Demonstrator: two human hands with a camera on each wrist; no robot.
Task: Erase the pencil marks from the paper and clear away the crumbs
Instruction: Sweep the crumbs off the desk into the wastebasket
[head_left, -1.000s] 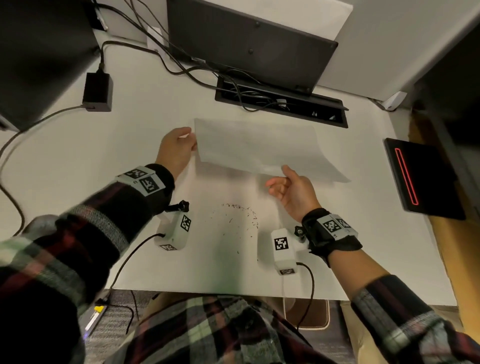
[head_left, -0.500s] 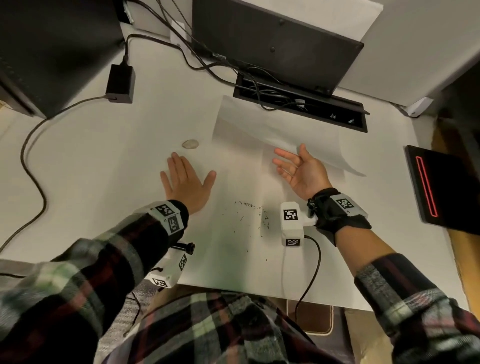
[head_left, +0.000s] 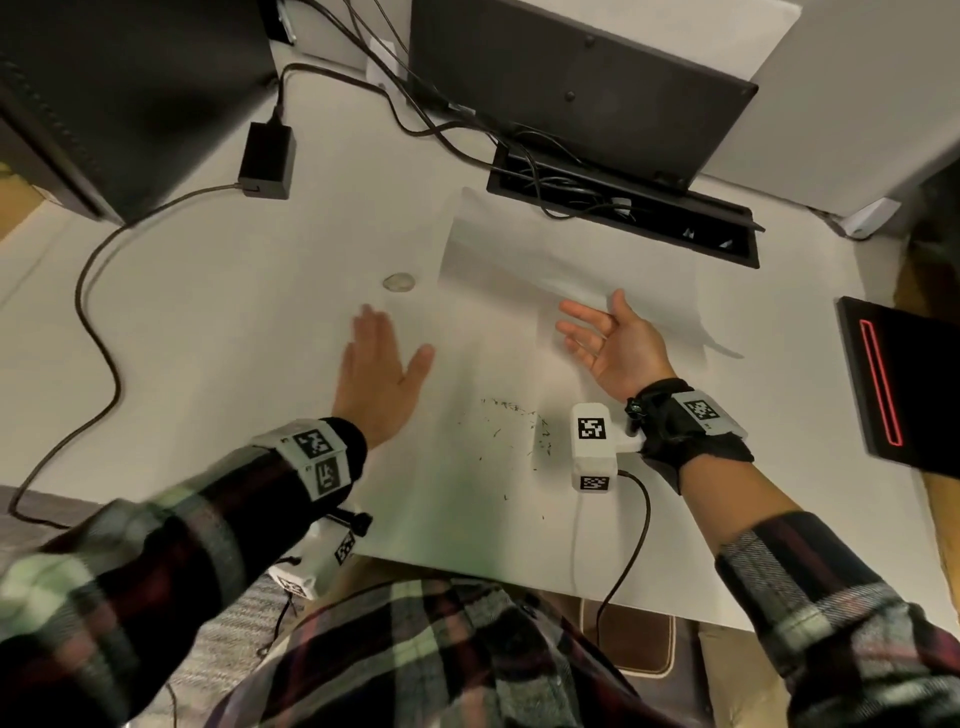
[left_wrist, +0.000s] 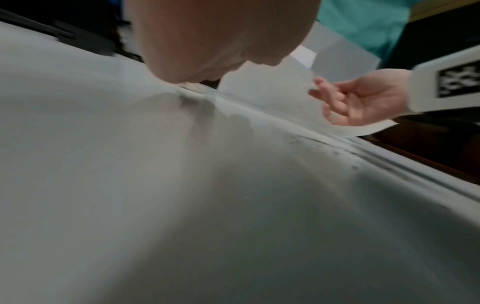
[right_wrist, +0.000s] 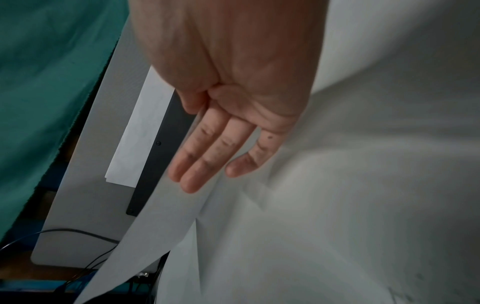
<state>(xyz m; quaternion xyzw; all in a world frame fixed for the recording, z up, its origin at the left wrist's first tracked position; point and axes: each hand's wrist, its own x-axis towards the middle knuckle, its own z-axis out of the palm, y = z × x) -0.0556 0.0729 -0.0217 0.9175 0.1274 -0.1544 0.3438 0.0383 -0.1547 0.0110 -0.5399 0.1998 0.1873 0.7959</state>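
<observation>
The white paper (head_left: 561, 260) lies on the desk at the far centre, just in front of the cable slot. Dark eraser crumbs (head_left: 514, 421) are scattered on the bare desk nearer to me. My left hand (head_left: 382, 358) lies palm down with straight fingers on the desk, left of the crumbs, and holds nothing. My right hand (head_left: 597, 332) is open and palm up at the paper's near edge, with nothing in it. The right wrist view shows its straight fingers (right_wrist: 207, 154) beside the paper's raised edge (right_wrist: 161, 222). A small oval eraser (head_left: 398, 282) sits beyond the left hand.
A black power adapter (head_left: 267, 161) and its cable lie at the back left. A monitor (head_left: 571, 78) and the open cable slot (head_left: 623, 213) stand behind the paper. A black device with a red line (head_left: 904, 384) lies at the right. The desk's front edge (head_left: 519, 571) is close below the crumbs.
A second ago both hands held the paper lifted above the crumbs. They have let go, the paper lies farther back, and both hands are open.
</observation>
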